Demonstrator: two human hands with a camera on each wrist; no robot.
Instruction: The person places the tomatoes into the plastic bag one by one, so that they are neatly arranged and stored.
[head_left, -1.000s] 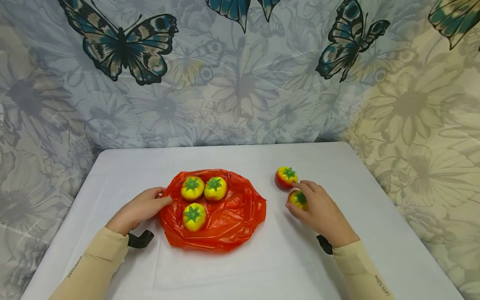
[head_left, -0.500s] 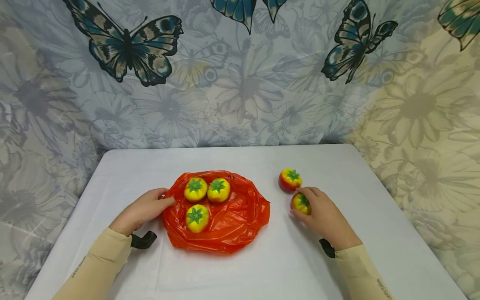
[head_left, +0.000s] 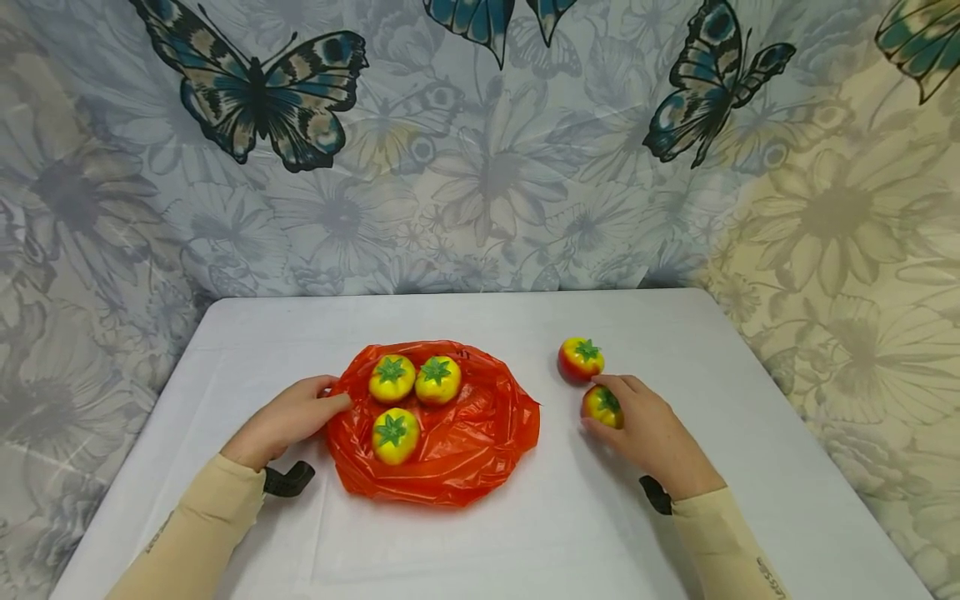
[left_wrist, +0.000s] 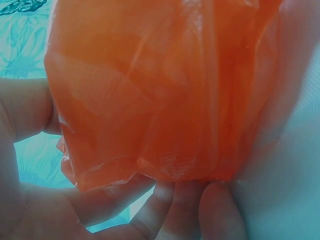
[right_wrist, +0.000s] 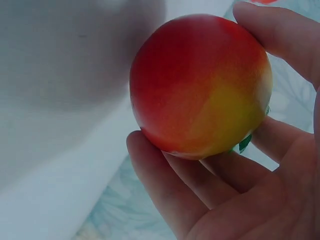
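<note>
My left hand [head_left: 292,417] grips the left edge of a red plastic bag [head_left: 480,442], with the thumb on the near side of its rim. In the left wrist view the crinkled bag [left_wrist: 150,90] fills the space between thumb and fingers. Three yellow toy tomatoes [head_left: 396,436] with green star-shaped tops sit in the bag's left part. To the right, my right hand [head_left: 647,429] holds a red-and-yellow toy tomato [head_left: 602,407] between thumb and fingers. The right wrist view shows this tomato [right_wrist: 200,85] from its red underside. Another toy tomato [head_left: 581,360] stands just behind it.
All of this is on a white-covered table [head_left: 450,554]. A patterned cloth [head_left: 487,192] with butterflies hangs behind the table's back edge. Black straps [head_left: 288,481] show at both wrists.
The whole head view has shifted slightly right and down. Both hands, the bag and the tomatoes keep nearly the same places relative to each other.
</note>
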